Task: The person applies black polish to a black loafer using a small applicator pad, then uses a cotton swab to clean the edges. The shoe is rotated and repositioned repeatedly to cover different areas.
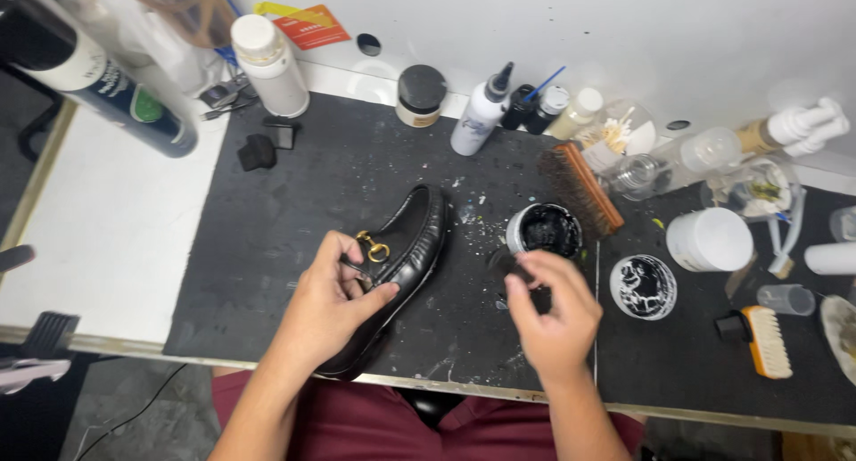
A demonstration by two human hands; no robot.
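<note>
1. Left hand grip clamps the glossy black leather loafer with gold buckle, centre frame on the desk.
2. Right hand pinches a small dark applicator beside the open round tin of black polish.
3. I judge polishing underway, unfinished.

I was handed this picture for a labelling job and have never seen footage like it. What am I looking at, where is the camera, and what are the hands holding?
There is no machine here: a person's two bare hands, filmed by a camera worn on their head, looking down at a workbench covered by a black mat. The left hand grips a black loafer with a gold buckle. The right hand pinches a small dark applicator, too small to identify, beside an open jar of black polish. Nearby lie the jar's lid, a wooden brush, a small brush, a white tub and several bottles along the wall.
</note>
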